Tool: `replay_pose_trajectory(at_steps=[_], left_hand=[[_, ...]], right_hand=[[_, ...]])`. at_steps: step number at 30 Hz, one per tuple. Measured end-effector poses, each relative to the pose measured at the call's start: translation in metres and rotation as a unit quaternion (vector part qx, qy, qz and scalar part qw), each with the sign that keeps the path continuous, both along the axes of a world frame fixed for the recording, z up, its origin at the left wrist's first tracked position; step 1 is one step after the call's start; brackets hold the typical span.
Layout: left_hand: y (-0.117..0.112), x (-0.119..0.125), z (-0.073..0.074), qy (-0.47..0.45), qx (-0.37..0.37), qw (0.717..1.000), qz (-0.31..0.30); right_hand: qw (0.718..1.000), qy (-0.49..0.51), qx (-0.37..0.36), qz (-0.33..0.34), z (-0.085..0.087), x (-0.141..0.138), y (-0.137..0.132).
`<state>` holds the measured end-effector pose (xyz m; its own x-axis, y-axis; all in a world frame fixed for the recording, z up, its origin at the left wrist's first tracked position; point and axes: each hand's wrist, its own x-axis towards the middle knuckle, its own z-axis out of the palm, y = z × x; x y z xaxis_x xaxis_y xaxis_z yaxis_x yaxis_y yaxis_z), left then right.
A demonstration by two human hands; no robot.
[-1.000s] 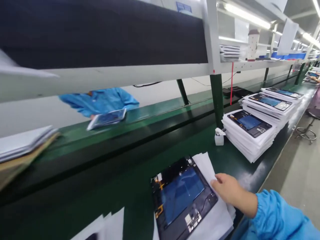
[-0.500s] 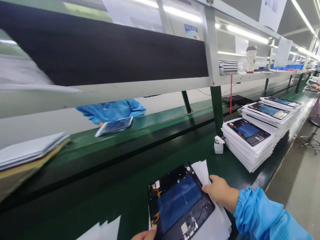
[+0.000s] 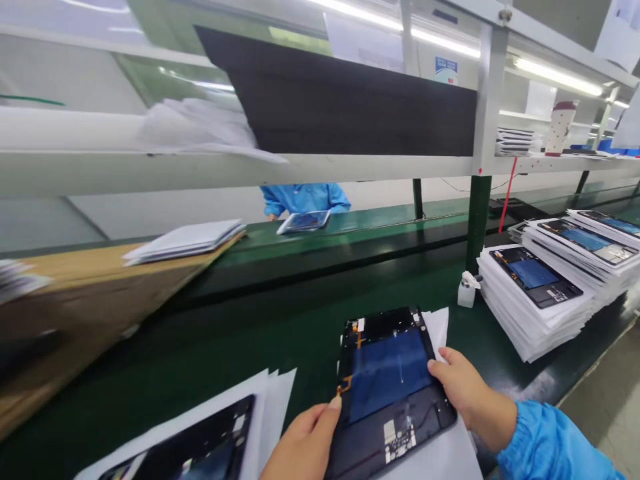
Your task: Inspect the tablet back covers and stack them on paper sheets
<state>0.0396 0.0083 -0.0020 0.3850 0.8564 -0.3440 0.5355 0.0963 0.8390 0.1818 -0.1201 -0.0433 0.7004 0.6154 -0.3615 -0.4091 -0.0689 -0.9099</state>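
Head view, lower middle of the frame: the tablet (image 3: pixel 385 373) lay face-up between both hands, with paper (image 3: pixel 435 460) showing beneath its right side. The left hand (image 3: pixel 304 441) was clamped on its left edge, thumb near the orange ribbon (image 3: pixel 345 387); the right hand (image 3: pixel 467 393) gripped the right edge, though whether it pinched paper too could not be told. That thumb might well have snagged the ribbon if it slid inward, and loose sheets could have dragged along or slipped out if caught under the fingers. A grip loosened on one side would probably have let the tablet tip. At the lower left, a second tablet (image 3: pixel 200 447) on its own sheets (image 3: pixel 273 400) sat just beside the left hand, close enough to be knocked. At the right of the frame, a paper stack (image 3: pixel 515 327) and a small bottle (image 3: pixel 467 295) limited room beyond the right hand; a green post (image 3: pixel 479 223) and the shelf (image 3: pixel 370 168) closed off the far side.
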Motion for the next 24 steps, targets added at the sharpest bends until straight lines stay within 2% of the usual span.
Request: replay_pose_trajectory(at_steps=[2, 5, 7, 9, 11, 14, 17, 21, 24], left_hand=[[-0.004, -0.005, -0.005, -0.072, -0.112, 0.991, 0.031], [-0.009, -0.011, -0.011, -0.17, -0.338, 0.925, 0.045], [-0.011, -0.014, -0.013, -0.195, -0.396, 0.896, 0.048], [-0.013, -0.017, -0.016, -0.217, -0.379, 0.898, 0.06], [-0.013, -0.019, -0.021, -0.247, -0.326, 0.909, 0.076], [-0.011, -0.024, -0.03, -0.279, -0.201, 0.933, 0.107], [-0.007, -0.03, -0.035, -0.296, -0.105, 0.94, 0.133], [-0.001, -0.039, -0.035, -0.311, -0.119, 0.932, 0.142], [0.005, -0.055, -0.035, -0.247, -0.123, 0.948, 0.157]], right_hand=[[0.999, -0.01, 0.033, -0.008, 0.001, -0.005, -0.005], [0.996, -0.044, 0.076, 0.003, 0.001, -0.015, -0.014], [0.995, -0.063, 0.082, 0.014, 0.001, -0.024, -0.022], [0.994, -0.077, 0.072, 0.019, 0.001, -0.033, -0.029], [0.994, -0.087, 0.062, 0.029, 0.003, -0.041, -0.035], [0.992, -0.09, 0.064, 0.054, 0.008, -0.048, -0.039], [0.997, -0.025, 0.063, 0.044, 0.01, -0.05, -0.038], [0.994, 0.093, 0.038, 0.033, 0.006, -0.051, -0.035], [0.989, 0.144, 0.023, 0.036, 0.004, -0.055, -0.033]])
